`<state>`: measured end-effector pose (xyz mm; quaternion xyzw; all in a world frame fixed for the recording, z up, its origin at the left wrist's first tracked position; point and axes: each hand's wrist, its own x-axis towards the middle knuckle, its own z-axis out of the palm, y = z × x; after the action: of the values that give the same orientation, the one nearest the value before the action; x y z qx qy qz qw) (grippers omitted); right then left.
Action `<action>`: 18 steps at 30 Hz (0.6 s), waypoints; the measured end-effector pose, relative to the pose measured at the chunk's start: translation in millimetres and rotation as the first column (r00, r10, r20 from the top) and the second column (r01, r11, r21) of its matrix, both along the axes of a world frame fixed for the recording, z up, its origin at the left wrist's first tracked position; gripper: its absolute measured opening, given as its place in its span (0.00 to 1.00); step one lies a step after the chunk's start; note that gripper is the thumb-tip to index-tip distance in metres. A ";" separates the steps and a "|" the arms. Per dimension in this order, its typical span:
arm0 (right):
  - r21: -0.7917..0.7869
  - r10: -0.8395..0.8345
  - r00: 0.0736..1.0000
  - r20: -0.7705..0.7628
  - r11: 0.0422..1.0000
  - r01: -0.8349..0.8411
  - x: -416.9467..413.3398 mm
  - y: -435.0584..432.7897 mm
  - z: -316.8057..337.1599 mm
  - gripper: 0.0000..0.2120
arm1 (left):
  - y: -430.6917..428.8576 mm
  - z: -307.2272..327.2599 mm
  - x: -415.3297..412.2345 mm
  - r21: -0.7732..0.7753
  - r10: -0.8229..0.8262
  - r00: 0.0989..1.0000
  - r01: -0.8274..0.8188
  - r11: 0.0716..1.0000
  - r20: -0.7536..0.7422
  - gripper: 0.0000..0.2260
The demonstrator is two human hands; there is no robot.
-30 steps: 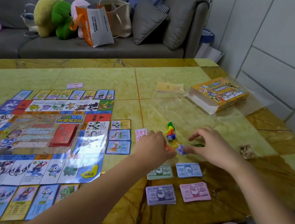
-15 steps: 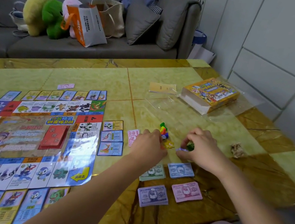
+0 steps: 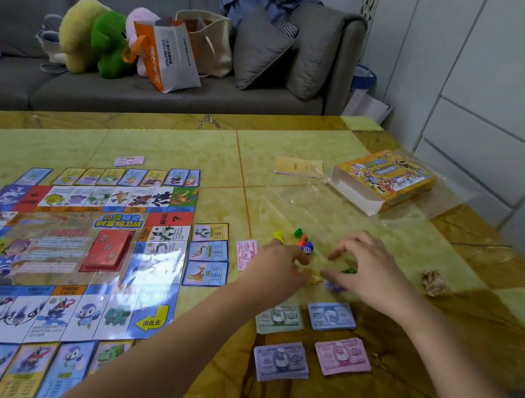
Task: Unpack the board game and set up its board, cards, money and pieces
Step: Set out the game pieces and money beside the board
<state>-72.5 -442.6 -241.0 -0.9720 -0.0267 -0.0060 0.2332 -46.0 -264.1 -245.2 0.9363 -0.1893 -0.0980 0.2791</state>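
Yellow-green marbled table (image 3: 165,148) is filling the foreground, and a grey sofa (image 3: 166,102) is standing behind it, loaded with plush toys (image 3: 90,34) and a paper bag (image 3: 165,57). On the table's left half the game board (image 3: 47,249) is lying unfolded, with a red card stack (image 3: 106,249) sitting on its centre and property cards (image 3: 208,255) lying in rows just beside its edges. To the right of the board a person is reaching in with both arms. Their left hand (image 3: 277,267) is hovering low with its fingers curled down over a few small pieces (image 3: 314,278); I cannot tell whether it is gripping anything. Their right hand (image 3: 370,272) is facing it, thumb and forefinger parted by a narrow gap, the other fingers loosely bent, pinching nothing that I can see. Just beyond the hands, coloured pawns (image 3: 299,232) and a die (image 3: 306,250) are clustering together. Nearer the person, four money stacks (image 3: 281,360) are lying in green, blue, purple and pink, close but apart, and a single pink note (image 3: 245,253) is lying between the cards and the left hand. At the far right corner the game box (image 3: 384,181) is resting on clear plastic wrap (image 3: 305,202), with a yellow slip (image 3: 297,166) beside it and a crumpled paper scrap (image 3: 433,282) lying well apart near the right edge.
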 end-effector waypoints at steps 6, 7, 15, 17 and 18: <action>0.052 0.066 0.991 0.114 0.996 -0.073 20.9 21.7 23.8 0.16 | 23.3 17.7 32.4 0.070 0.055 0.985 -0.067 0.995 0.165 0.17; 0.040 0.078 0.991 0.112 0.996 -0.083 26.0 26.9 24.8 0.16 | 23.9 20.5 40.0 0.124 0.024 0.985 -0.046 0.991 0.173 0.17; -0.015 -0.040 0.977 0.209 0.999 0.044 39.4 35.8 18.5 0.07 | 12.2 17.9 70.6 0.340 -0.142 0.987 0.108 0.934 0.075 0.12; -0.024 -0.101 0.961 0.257 0.993 0.111 40.2 34.2 18.5 0.07 | 10.7 17.1 73.9 0.331 -0.156 0.985 0.122 0.936 0.077 0.10; -0.025 -0.115 0.958 0.264 0.992 0.126 40.6 33.9 18.6 0.06 | 10.6 16.1 75.9 0.328 -0.160 0.984 0.125 0.936 0.082 0.10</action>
<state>-31.9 -408.7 -222.3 -0.9671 0.0020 -0.1479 0.2068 29.9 -253.5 -229.1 0.9570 -0.2527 -0.0971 0.1043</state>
